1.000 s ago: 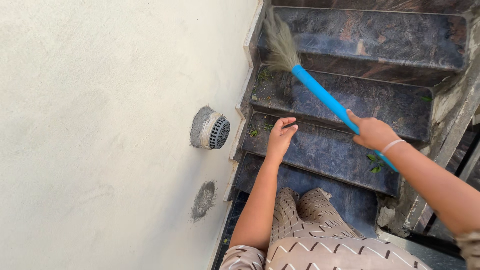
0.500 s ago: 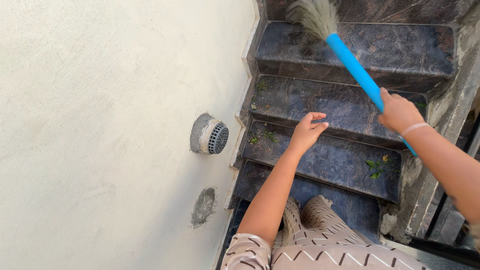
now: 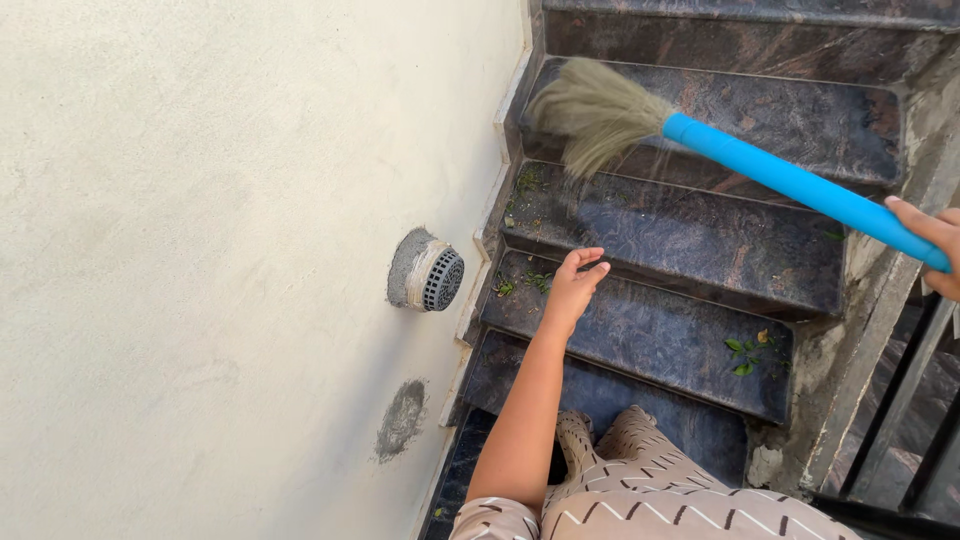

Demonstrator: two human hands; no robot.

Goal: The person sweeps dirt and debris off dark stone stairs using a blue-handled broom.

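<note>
The right hand [image 3: 935,240] sits at the right edge of the frame, mostly cut off; its fingers are wrapped around the bright blue handle of a broom [image 3: 790,180], closed on it. The handle is a smooth, round plastic tube that runs from the right edge up and leftward to the upper middle of the frame, where it ends in a soft, fanned bundle of pale, straw-coloured bristles [image 3: 598,112]. The bristle tips hang over the front edge of one of the upper steps, near the wall side.

The left hand [image 3: 575,285] is in the middle of the frame, holding nothing. It is loosely open, with fingers slightly curled and the thumb apart, and it hovers above a step; whether it touches the stone cannot be told. The left forearm rises straight from the lower middle of the frame, bare up to a short patterned sleeve.

The stairs [image 3: 690,235] are dark polished stone, glossy, mottled blue-black with rusty brown patches, with straight front edges. Small green leaves [image 3: 742,350] lie on the step at lower right, and finer green bits [image 3: 520,283] collect in the corners by the wall.

The wall [image 3: 200,250] fills the left half of the frame: cream plaster, faintly rough. A round grey slotted drain cap [image 3: 432,275] juts from it, ringed by grey cement, with a second grey cement patch [image 3: 402,420] below. Beige fabric with a zigzag pattern [image 3: 650,490] covers the person's legs at the bottom.
</note>
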